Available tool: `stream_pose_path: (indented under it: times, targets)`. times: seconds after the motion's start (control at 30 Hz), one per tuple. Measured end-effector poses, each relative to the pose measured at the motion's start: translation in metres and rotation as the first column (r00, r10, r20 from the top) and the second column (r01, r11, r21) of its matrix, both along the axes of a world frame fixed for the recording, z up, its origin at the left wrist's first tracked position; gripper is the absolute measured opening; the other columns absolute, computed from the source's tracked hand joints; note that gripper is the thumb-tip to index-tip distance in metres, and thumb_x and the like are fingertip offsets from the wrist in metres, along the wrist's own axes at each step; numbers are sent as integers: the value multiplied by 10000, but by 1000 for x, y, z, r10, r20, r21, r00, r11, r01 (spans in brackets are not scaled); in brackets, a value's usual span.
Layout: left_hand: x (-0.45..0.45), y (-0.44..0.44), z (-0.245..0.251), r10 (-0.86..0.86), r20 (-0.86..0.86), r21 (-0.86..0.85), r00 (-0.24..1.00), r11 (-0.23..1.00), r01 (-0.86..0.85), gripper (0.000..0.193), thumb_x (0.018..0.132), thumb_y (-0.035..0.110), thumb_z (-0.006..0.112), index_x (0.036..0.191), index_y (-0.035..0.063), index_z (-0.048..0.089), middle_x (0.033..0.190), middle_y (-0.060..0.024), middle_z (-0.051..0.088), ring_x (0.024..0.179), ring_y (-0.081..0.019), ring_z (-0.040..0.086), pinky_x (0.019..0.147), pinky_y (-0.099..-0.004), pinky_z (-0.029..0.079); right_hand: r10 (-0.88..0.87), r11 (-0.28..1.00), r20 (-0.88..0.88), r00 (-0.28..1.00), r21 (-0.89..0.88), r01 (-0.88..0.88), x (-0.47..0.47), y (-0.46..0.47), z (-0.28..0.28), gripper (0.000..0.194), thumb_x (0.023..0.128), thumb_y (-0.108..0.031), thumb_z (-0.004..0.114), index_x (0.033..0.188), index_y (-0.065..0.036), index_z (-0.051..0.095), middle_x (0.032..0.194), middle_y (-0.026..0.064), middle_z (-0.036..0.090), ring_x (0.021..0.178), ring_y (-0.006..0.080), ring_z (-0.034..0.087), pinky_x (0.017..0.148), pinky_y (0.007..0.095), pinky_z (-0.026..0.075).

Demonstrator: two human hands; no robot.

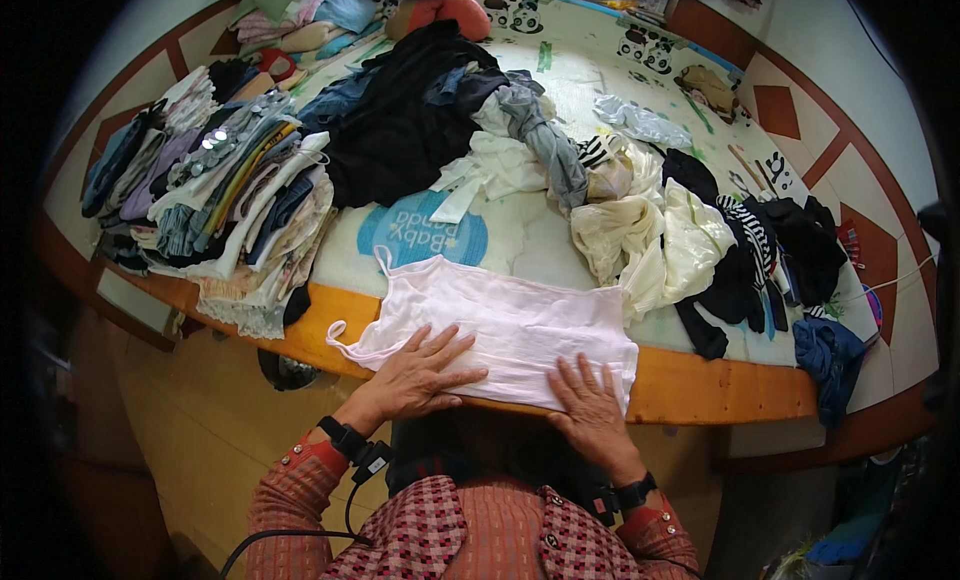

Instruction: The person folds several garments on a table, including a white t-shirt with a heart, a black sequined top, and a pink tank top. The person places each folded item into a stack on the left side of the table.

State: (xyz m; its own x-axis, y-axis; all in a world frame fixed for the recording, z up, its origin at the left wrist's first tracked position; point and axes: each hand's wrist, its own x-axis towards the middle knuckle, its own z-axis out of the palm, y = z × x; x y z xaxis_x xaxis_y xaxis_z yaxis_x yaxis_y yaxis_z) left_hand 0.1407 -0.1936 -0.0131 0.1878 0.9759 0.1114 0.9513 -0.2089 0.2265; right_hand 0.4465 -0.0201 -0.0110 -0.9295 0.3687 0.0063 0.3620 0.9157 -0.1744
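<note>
A white camisole (502, 310) with thin straps lies spread sideways along the near wooden edge, its straps to the left and its hem to the right. My left hand (424, 373) rests flat on its near left part, fingers apart. Near the hem, my right hand (589, 407) presses on the cloth with spread fingers. Neither hand grips the fabric. Beyond the camisole, a white garment with a long strip (487, 167) and a grey twisted garment (536, 129) lie loosely on the panda-printed mat (517, 235).
Folded clothes (240, 175) stand stacked at the left. Behind lies a heap of black cloth (412, 114). Cream garments (645, 235) and black clothes (802, 242) are piled at the right, with blue denim (829, 362) hanging over the wooden edge (720, 388). Cables run from the wristbands.
</note>
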Motion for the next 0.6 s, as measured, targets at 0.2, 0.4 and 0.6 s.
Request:
stream_pose_path:
  times: [0.2, 0.4, 0.6]
  targets:
    - [1, -2, 11, 0, 10, -37, 1000, 999, 0, 531, 979, 543, 563, 1484, 385, 518, 1660, -128, 305, 1555, -372, 208, 1243, -573, 152, -353, 933, 99, 930, -37, 358, 53, 21, 13, 664, 1005, -410, 550, 1585, -138, 374, 1696, 91, 239, 1571, 347, 161, 1232, 623, 64]
    - [20, 29, 20, -107, 103, 86, 989, 991, 98, 558, 1013, 431, 531, 1527, 224, 470, 1659, -97, 318, 1555, -313, 240, 1241, -601, 120, -60, 997, -223, 973, -58, 48, -5, 6, 11, 691, 1002, -369, 562, 1598, -106, 331, 1693, 123, 230, 1572, 353, 155, 1232, 621, 87]
    - [27, 46, -6, -49, 6, 54, 999, 997, 48, 587, 1026, 475, 496, 1552, 223, 427, 1650, -102, 338, 1544, -324, 266, 1233, -605, 143, -132, 991, -30, 991, 11, 132, -21, 7, -7, 719, 993, -448, 518, 1580, -66, 355, 1671, 160, 276, 1566, 364, 174, 1251, 563, 85]
